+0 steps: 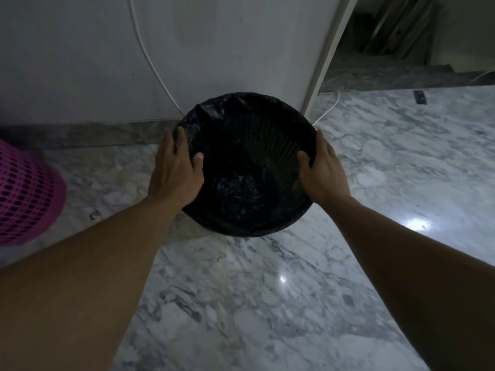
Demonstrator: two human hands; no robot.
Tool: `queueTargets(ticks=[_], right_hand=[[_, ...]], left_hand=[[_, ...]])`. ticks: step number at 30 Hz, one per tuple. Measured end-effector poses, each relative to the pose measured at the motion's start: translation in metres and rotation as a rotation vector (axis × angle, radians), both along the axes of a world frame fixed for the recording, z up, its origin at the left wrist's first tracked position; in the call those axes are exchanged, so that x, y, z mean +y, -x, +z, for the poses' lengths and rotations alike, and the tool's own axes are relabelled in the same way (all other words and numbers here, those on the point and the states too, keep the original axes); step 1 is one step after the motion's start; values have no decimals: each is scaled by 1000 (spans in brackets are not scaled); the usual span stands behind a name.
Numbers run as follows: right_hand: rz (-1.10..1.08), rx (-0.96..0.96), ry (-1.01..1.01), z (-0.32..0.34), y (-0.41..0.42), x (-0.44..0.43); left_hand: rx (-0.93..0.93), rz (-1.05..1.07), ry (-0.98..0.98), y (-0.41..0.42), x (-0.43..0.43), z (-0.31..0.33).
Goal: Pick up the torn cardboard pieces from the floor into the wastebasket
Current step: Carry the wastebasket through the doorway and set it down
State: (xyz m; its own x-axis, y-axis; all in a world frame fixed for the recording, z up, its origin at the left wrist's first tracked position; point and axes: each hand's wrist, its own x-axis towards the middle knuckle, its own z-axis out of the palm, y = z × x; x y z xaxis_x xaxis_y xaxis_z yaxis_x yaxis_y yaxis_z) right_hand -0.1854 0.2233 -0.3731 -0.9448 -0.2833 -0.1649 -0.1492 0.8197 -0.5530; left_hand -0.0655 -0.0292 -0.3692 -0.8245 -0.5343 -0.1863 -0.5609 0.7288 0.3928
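Wastebasket (267, 226): round, slatted wall, lined with a black plastic bag (214, 113) folded over the rim. It sits at the far edge of the floor (267, 303), against the foot of the white wall (80, 62) and just beside the door frame (324, 54). Whether it rests on the floor or is lifted cannot be told. The inside is too dark to tell its contents.

Left hand (178, 167): grips the left rim, thumb hooked inside, fingers clamped on the outer side.

Right hand (322, 167): grips the right rim likewise, thumb inside, fingers wrapped outside.

Floor: grey-veined white marble, glossy, with light glints toward the right edge.

Pink basket (26, 194): perforated plastic, at the floor's left edge, well apart from the wastebasket.

White cable (150, 60): runs down the wall behind the wastebasket.

Small dark object (419, 97): at the far right edge of the floor, unidentifiable.
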Motion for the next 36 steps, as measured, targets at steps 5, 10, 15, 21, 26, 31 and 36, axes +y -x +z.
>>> queueTargets(ticks=[5,10,15,21,26,31,36], right_hand=[[-109,-115,231,-4,2,2],[-176,-207,297,-3,-9,11],[-189,-252,319,33,-29,26],[-101,-280,325,134,-41,36],[-17,-266,333,242,-51,35],[45,-255,367,354,-75,22],[95,-249,415,463,-111,3]], left_hand=[[181,308,-267,-3,3,-7],[198,378,-429,-11,3,7],[178,309,-468,-40,13,51],[210,320,-513,-64,20,152],[231,337,-560,-93,17,261],[298,319,-553,-128,6,377],[342,343,-531,-176,-2,497]])
